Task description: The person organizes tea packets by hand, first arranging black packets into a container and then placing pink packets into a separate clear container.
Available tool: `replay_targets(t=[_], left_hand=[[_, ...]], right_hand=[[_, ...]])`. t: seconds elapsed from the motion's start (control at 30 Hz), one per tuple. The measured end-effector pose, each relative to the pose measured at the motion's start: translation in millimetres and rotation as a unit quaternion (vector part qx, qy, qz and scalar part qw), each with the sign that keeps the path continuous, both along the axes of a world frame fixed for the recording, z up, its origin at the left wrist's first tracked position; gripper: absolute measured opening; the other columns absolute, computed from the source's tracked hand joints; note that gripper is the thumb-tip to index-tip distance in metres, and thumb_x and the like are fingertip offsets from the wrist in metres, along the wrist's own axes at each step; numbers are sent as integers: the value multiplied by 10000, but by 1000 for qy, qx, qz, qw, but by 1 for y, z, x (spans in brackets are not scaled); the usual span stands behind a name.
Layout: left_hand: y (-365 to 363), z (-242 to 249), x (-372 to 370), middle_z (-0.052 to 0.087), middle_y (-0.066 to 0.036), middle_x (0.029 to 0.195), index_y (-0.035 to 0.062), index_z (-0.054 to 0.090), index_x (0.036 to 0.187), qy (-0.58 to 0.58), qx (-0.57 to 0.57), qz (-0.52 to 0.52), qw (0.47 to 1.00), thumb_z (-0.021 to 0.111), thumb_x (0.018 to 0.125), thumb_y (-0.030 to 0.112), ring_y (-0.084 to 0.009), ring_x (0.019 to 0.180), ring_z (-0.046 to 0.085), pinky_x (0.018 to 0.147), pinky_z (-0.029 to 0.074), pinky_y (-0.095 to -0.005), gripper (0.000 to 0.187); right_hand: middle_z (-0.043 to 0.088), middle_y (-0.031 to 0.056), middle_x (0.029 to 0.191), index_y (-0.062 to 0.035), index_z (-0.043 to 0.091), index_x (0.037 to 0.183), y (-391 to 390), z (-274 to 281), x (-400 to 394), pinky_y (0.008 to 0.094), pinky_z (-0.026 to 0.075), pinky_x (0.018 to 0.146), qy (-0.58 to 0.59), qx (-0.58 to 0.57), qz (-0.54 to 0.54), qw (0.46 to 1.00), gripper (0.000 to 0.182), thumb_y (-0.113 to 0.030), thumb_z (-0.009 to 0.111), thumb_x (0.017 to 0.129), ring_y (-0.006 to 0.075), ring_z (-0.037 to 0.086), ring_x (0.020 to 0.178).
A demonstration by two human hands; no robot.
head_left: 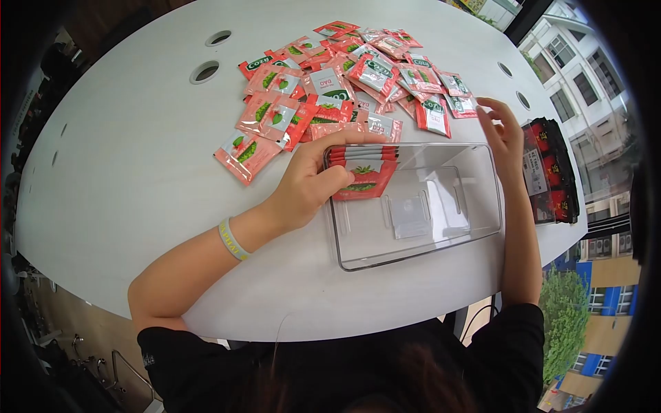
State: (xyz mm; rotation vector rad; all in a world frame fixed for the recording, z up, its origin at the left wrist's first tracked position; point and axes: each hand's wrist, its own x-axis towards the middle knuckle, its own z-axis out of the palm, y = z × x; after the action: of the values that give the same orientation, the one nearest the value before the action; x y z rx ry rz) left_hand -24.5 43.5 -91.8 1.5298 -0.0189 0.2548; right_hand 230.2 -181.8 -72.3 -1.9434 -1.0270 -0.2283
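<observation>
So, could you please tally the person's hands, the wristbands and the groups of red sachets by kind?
Hands: 2 (left hand, right hand)
Wristband: 1
Red sachet groups: 2 (heap on the table, row in the clear box); single sachets overlap too much to count
Total: 5

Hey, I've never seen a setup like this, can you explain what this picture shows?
There's no machine: these are someone's bare hands, seen from a camera worn on their head. The left hand grips the clear box's left end, its thumb against the red packets standing inside. The right hand is empty, its fingertips near the loose pile of sachets; I can't tell if they touch. Everything sits on a white table, with black-and-red packets at the right.
</observation>
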Motion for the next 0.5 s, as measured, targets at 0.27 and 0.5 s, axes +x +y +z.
replay_targets(t=[0.27,0.5], left_hand=[[3,1,0,636,-62,1150,-11,574,1277,-23,-18,-16,999,447,746,43,-29,776,507,695,435,-202,549],[-1,1,1,634,-101,1195,-23,564,1279,-33,-30,-12,999,477,749,109,-121,1040,594,946,457,-271,553]], right_hand=[[641,150,1224,-111,587,1324,11,-14,-1,371,451,944,-94,-272,-52,956,520,-263,733,849,284,562,1078],[704,163,1010,-111,604,1286,10,-27,5,383,502,808,-409,-180,-61,893,545,-299,769,801,318,642,978]])
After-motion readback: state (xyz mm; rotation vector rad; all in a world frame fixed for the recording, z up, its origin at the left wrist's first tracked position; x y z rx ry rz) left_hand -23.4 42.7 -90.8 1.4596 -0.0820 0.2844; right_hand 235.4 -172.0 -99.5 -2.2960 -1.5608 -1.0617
